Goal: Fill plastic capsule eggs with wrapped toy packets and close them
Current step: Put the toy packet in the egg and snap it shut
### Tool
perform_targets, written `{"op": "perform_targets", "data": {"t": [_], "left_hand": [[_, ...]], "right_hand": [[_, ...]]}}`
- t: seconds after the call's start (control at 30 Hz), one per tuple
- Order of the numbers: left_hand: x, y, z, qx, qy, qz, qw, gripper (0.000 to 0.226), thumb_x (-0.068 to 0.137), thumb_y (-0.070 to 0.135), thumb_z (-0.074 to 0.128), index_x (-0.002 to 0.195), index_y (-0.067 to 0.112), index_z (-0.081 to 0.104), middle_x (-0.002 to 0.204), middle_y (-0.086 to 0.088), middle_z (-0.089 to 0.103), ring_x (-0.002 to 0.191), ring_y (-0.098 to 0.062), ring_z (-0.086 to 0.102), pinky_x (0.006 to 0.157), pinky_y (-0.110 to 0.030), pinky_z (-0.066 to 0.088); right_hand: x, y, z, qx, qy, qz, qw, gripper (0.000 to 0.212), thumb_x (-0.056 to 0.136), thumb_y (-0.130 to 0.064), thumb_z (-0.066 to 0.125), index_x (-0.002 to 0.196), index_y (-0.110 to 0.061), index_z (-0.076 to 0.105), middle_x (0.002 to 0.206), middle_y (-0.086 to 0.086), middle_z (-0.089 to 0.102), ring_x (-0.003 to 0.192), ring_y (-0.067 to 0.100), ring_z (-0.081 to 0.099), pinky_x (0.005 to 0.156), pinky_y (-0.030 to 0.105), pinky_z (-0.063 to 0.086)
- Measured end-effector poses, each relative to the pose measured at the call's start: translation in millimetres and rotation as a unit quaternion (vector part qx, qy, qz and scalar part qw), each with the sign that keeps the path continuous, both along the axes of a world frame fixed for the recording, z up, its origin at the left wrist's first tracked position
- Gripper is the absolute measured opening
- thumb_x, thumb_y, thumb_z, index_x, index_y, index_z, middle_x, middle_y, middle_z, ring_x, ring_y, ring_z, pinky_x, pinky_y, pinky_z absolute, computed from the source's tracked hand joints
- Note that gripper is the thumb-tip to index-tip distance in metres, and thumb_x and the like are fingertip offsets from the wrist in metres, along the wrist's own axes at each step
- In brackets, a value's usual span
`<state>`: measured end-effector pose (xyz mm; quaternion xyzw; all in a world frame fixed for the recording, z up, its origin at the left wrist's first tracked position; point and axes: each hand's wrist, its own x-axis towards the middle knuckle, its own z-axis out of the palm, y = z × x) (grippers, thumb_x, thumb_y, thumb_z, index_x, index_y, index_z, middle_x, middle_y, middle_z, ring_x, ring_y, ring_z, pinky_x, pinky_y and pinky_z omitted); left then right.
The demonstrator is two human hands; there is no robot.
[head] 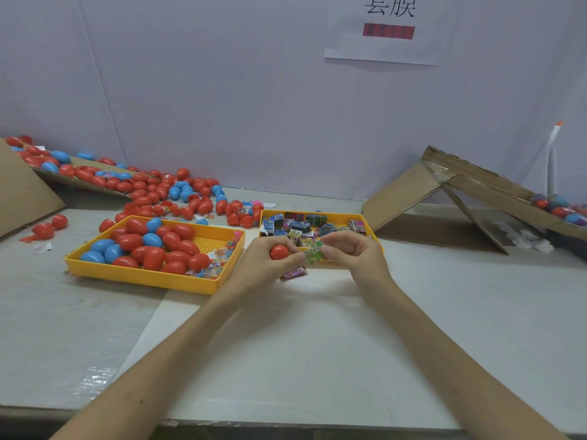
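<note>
Fingers (290,258) on the left hand (265,260) are curled round a red egg (279,251), just below the middle of the frame. I only have the head cam, so that's the one view. The right hand (352,252) pinches a green packet (314,253) between thumb and fingertips, right up against the egg. I can't tell whether the packet has started going in, or how far the egg is open, because the fingers cover that part. A purple packet (293,273) pokes out just under the left hand, touching it or nearly so.

Progress-wise, I'd say it's early-to-middle. The left yellow tray (143,277) holds a heap of red and blue eggs, and plenty more loose eggs (165,192) are scattered toward the upper left. The right yellow tray (317,214), just behind the hands, has lots of packets in it. Some eggs sit in the cardboard box (413,198) at the far right, possibly finished ones, but they're too blurry to say. This egg needs stuffing and snapping shut, then there's a big pile left.
</note>
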<state>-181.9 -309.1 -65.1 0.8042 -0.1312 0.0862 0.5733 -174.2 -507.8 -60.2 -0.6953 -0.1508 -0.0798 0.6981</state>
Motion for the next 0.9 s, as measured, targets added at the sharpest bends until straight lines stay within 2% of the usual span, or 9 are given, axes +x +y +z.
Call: {"op": "perform_targets", "data": {"t": [0.2,0.27,0.4,0.5,0.63,0.7,0.77,0.83,0.9], "left_hand": [[0,-2,-5,0.049,-0.050,-0.009,0.998,0.014,0.086,0.020,0.079,0.077,0.020,0.069,0.080,0.004,0.068,0.072,-0.003,0.062,0.061,-0.017,0.052],[0,-2,-8,0.067,-0.064,-0.004,0.996,0.015,0.085,0.021,0.079,0.075,0.022,0.068,0.078,0.006,0.068,0.074,-0.008,0.063,0.063,-0.022,0.055],[2,2,-11,0.100,-0.073,0.030,0.992,0.016,0.082,0.036,0.076,0.076,0.025,0.066,0.078,0.008,0.069,0.077,-0.014,0.067,0.068,-0.037,0.059],[2,3,-10,0.111,-0.072,0.039,0.990,0.022,0.073,0.050,0.067,0.076,0.028,0.064,0.076,0.012,0.068,0.075,-0.009,0.065,0.066,-0.034,0.058],[3,1,-11,0.116,-0.080,0.035,0.989,0.012,0.084,0.028,0.076,0.077,0.028,0.066,0.077,0.013,0.067,0.075,-0.007,0.065,0.063,-0.025,0.056],[1,-1,-7,0.076,-0.076,0.018,0.994,0.010,0.088,0.022,0.075,0.083,0.025,0.067,0.081,0.011,0.066,0.075,-0.008,0.064,0.060,-0.019,0.052],[0,-1,0,-0.020,-0.032,-0.014,0.999,0.002,0.095,0.020,0.068,0.096,0.019,0.068,0.080,0.008,0.062,0.066,-0.005,0.059,0.054,-0.018,0.047],[0,1,6,-0.147,0.048,-0.055,0.986,0.018,0.103,0.018,0.050,0.111,0.014,0.066,0.079,0.001,0.057,0.058,-0.009,0.052,0.050,-0.025,0.042],[1,5,11,-0.224,0.102,-0.079,0.966,0.028,0.106,0.018,0.040,0.120,0.013,0.064,0.083,-0.004,0.058,0.061,-0.014,0.052,0.053,-0.028,0.043]], "right_hand": [[-3,3,-2,-0.039,0.013,0.052,0.998,0.022,0.084,0.004,0.074,0.095,-0.014,0.075,0.089,-0.001,0.077,0.087,0.009,0.071,0.071,0.018,0.053],[-3,3,-3,-0.050,0.014,0.059,0.997,0.022,0.085,0.005,0.073,0.096,-0.013,0.075,0.089,0.000,0.077,0.089,0.011,0.071,0.074,0.020,0.054],[-1,3,-4,-0.019,0.012,0.057,0.998,0.021,0.084,0.009,0.071,0.095,-0.010,0.074,0.089,0.000,0.077,0.088,0.015,0.071,0.079,0.025,0.056],[-1,4,-5,-0.005,0.024,0.070,0.997,0.024,0.085,0.007,0.071,0.094,-0.015,0.075,0.087,0.000,0.076,0.083,0.013,0.070,0.074,0.023,0.055],[0,3,-5,0.005,0.050,0.080,0.996,0.033,0.090,0.006,0.066,0.097,-0.024,0.077,0.088,0.000,0.076,0.080,0.012,0.070,0.067,0.021,0.053],[1,2,-5,0.014,0.058,0.081,0.995,0.038,0.091,0.009,0.062,0.101,-0.024,0.077,0.090,-0.001,0.076,0.079,0.010,0.069,0.066,0.020,0.053],[3,0,-3,0.029,0.064,0.079,0.994,0.040,0.091,0.011,0.058,0.105,-0.021,0.076,0.092,-0.001,0.076,0.074,0.010,0.069,0.065,0.020,0.053],[5,-3,-2,0.044,0.069,0.071,0.994,0.039,0.091,0.012,0.056,0.109,-0.018,0.073,0.096,0.000,0.076,0.072,0.011,0.069,0.066,0.022,0.054],[7,-6,-2,0.068,0.074,0.066,0.993,0.040,0.091,0.014,0.054,0.112,-0.015,0.072,0.101,0.003,0.076,0.076,0.015,0.071,0.073,0.027,0.058]]}}
